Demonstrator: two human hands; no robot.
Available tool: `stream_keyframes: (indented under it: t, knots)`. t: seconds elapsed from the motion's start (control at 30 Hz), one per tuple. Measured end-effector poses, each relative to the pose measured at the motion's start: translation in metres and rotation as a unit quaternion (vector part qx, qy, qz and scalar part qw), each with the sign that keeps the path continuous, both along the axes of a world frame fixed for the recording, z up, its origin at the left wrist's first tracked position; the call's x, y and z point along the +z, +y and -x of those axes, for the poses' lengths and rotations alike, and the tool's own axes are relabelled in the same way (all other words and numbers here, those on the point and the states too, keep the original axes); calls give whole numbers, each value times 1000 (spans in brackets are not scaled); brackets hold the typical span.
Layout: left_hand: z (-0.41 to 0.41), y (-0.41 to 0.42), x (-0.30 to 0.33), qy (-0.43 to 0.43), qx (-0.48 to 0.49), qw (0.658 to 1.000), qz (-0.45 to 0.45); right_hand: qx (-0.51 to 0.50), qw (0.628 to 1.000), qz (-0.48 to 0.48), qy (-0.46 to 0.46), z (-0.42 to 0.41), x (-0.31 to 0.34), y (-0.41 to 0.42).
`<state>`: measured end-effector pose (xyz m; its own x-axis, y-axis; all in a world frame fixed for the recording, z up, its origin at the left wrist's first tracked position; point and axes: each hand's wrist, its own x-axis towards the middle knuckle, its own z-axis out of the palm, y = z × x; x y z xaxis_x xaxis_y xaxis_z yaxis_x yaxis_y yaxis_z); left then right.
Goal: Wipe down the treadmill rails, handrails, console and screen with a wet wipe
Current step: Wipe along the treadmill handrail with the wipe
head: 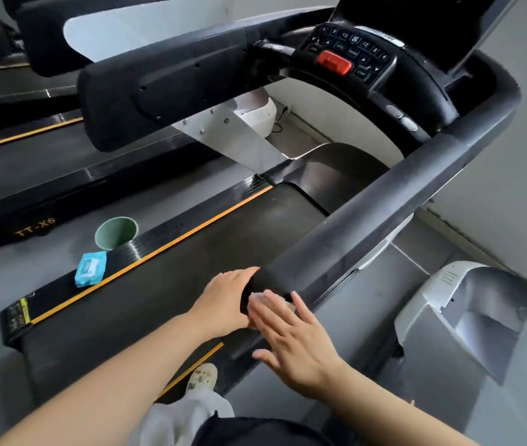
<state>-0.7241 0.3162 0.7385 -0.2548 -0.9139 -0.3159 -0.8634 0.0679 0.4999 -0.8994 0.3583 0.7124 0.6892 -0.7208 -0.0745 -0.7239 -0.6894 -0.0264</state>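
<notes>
The black padded right handrail (384, 201) runs from the console (352, 56) down toward me. My left hand (226, 300) wraps around the handrail's near end, its fingers hidden behind the padding. My right hand (291, 342) lies with straight, spread fingers on a pale wet wipe (272, 300), pressing it against the same end of the rail. The left handrail (165, 88) crosses the upper middle. The console shows a red stop key (334, 62) among dark buttons. The screen above it is cut off by the frame's top edge.
A blue wet wipe pack (90, 268) lies on the left side rail (146, 249), next to a green bin (116, 233) on the floor. My shoe (202, 378) stands on the right side rail beside the belt (191, 268). Another treadmill (30, 175) is at left, a grey motor cover (465, 310) at right.
</notes>
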Motion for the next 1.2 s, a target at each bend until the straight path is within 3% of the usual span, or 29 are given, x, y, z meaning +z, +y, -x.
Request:
stream_keyframes:
  t: [0.07,0.2,0.27,0.33,0.53,0.67,0.73,0.87,0.93,1.03,1.1,1.2]
  knots:
    - [-5,9,-7,19,21,999,-21,20,999,47,17,6,-2,-9]
    - [-11,20,-13,54,33,997,-46,-195,979,51,-16,22,21,-51]
    - [-12,25,-16,64,39,996,-54,-249,967,45,-30,27,25,-64]
    - [-12,26,-18,81,51,994,-58,-228,973,39,-26,11,27,-56]
    - [-15,22,-16,114,69,989,-57,-29,996,58,62,-10,29,-35]
    - [-16,23,-15,113,62,989,-66,-207,976,42,55,23,46,-84]
    - [-17,23,-16,111,62,990,-66,-229,972,26,31,22,43,-88]
    - [-19,20,-18,119,58,989,-63,-94,993,70,4,-20,17,-37]
    - [-21,20,-17,118,53,990,-64,-15,998,47,44,-28,6,-9]
    - [-22,19,-16,113,43,990,-70,25,996,65,54,-10,-1,-4]
    - [-23,18,-16,115,38,990,-77,-56,993,99,29,4,10,-25]
    - [-23,19,-16,105,35,990,-82,-271,959,52,-62,30,25,-59]
